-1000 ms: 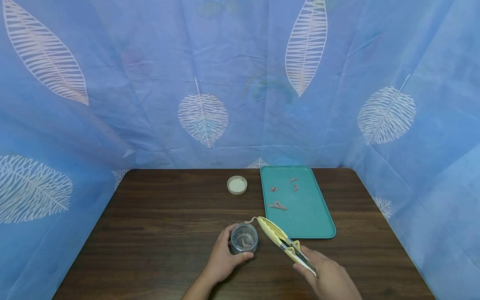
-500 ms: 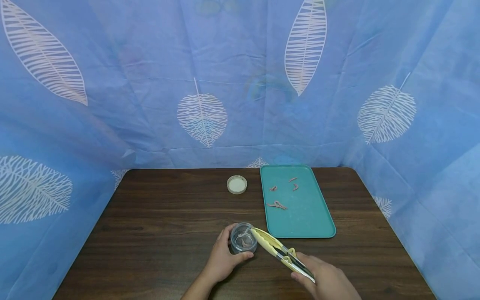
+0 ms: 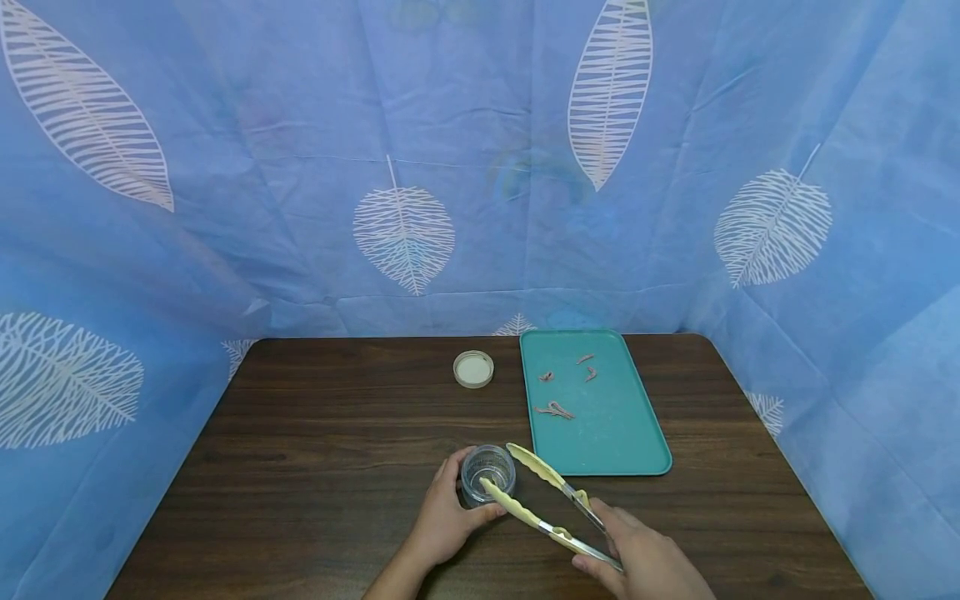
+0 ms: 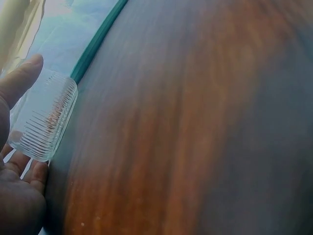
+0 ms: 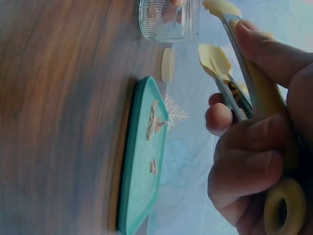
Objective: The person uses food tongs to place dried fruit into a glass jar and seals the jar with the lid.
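My left hand point(image 3: 444, 515) grips a clear ribbed glass jar point(image 3: 476, 500) around its side, with the thumb at the front. The left wrist view shows reddish bits point(image 4: 55, 113) through the jar's ribbed wall. My right hand point(image 3: 647, 554) holds metal tongs point(image 3: 525, 514) with yellow scalloped tips. The tongs' arms are spread, and nothing is pinched between the tips point(image 5: 215, 58). One tip overlaps the jar's mouth in the head view; the other lies to the right of the rim. Several pinkish strips point(image 3: 555, 410) lie on a teal tray point(image 3: 611, 433).
Behind the jar, a round pale lid point(image 3: 473, 369) lies on the dark wooden table point(image 3: 337, 467). The tray reaches from the table's back edge toward the right hand. A blue leaf-patterned cloth point(image 3: 480, 250) hangs around the table's back and sides.
The tongs moved left to the jar with a pinkish strip, which dipped into the mouth. Their arms then spread and the strip left the tips. The left hand and jar stayed put.
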`<state>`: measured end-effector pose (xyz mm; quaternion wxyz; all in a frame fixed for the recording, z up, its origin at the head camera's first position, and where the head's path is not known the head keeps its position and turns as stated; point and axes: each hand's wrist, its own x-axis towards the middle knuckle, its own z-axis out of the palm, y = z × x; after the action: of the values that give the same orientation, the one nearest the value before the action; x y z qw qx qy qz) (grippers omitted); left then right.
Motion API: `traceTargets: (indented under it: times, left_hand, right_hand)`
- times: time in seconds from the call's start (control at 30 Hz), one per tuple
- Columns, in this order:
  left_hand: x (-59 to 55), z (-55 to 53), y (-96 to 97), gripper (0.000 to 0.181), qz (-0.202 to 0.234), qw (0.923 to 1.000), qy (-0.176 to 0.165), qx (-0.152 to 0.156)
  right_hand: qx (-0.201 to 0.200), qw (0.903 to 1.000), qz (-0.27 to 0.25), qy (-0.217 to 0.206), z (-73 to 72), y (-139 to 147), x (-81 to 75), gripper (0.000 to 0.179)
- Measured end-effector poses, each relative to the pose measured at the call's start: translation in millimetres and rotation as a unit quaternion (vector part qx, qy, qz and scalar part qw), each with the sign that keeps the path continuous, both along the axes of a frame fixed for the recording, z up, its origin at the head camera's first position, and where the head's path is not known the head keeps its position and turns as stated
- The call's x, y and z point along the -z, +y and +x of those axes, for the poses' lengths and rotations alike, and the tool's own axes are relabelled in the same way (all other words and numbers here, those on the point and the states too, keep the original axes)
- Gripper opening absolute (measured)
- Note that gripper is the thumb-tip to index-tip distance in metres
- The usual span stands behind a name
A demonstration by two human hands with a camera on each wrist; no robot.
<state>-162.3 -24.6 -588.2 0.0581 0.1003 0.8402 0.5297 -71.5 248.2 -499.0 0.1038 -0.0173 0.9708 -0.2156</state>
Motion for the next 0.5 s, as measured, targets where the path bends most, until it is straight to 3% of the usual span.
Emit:
traceTargets:
  times: [0.17,0.3,0.4,0.5]
  left_hand:
    - [-0.8,0.5,-1.4,0.097,-0.001,1.0,-0.005,0.005]
    - [-0.4,0.0,-1.8,0.097,-0.001,1.0,-0.006,0.006]
    - [0.6,-0.8,-1.6,0.097,-0.002,1.0,-0.005,0.005]
    - [1.3,-1.5,-1.3,0.098,-0.002,1.0,-0.007,0.005]
  right_hand:
    - [0.008,0.9964,-0.084,0.002,-1.2,0.1,0.4,0.077]
    - [0.042,0.9866,-0.155,-0.028,-5.3,-0.5,1.4,0.081]
    - [0.082,0.9788,-0.182,-0.046,-8.7,-0.9,2.6,0.084]
    - [0.114,0.9771,-0.175,-0.042,-10.8,-0.3,4.0,0.088]
